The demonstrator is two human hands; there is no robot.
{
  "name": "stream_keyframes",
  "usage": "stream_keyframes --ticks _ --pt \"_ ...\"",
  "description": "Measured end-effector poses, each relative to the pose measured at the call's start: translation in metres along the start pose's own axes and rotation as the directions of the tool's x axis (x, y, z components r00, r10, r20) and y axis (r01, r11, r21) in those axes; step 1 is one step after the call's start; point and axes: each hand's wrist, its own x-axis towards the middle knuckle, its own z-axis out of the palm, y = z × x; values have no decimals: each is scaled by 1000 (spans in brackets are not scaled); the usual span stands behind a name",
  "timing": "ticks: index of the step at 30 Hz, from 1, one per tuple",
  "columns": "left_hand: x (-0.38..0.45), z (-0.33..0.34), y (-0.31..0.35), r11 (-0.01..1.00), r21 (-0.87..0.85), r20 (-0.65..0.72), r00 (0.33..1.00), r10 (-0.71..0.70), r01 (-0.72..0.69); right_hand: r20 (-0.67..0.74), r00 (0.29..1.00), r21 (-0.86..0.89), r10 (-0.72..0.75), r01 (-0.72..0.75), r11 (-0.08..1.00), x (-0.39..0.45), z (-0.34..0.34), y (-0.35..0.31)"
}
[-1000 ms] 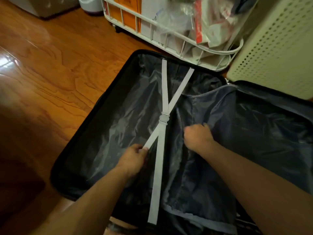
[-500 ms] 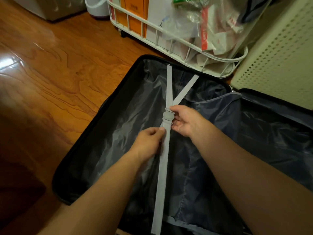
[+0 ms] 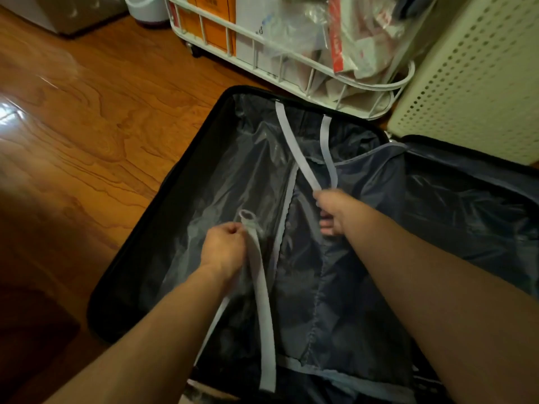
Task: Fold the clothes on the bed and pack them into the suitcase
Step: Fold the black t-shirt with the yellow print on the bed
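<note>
A black suitcase lies open on the wooden floor, lined in dark shiny fabric. Its pale grey packing straps are unclipped in the middle. My left hand grips the near pair of straps at their buckle end, over the left half. My right hand grips the far pair of straps, which run to the suitcase's back wall. A loose dark divider panel with a grey edge lies under my right arm. No clothes are in view.
A white wire cart full of boxes and plastic bags stands just behind the suitcase. A cream perforated bin sits at the back right. Glossy wooden floor spreads to the left, with a white round base at the far edge.
The buckle that joined the straps has come apart. My hands have drawn away from each other, the left toward me with the near straps, the right holding the far straps.
</note>
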Motion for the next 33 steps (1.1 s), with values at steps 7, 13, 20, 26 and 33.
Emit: stream_keyframes --ticks 7,13,20,26,33 --pt "-67 -116 33 858 504 -3 994 -112 98 230 973 -497 20 99 862 -87 9 21" --pt "-222 -236 93 945 323 -73 994 83 -55 377 861 -495 -342 499 711 -281 24 -50" --pt "-478 -352 68 945 213 -300 904 303 -247 728 457 -374 -511 889 263 -571 76 -45" --pt "-665 -478 -31 972 215 -597 776 206 -92 918 207 -264 -338 956 -131 -769 166 5" --pt "-808 -558 -167 998 -56 -873 486 -34 -31 971 -17 -96 -240 887 -451 -932 300 96"
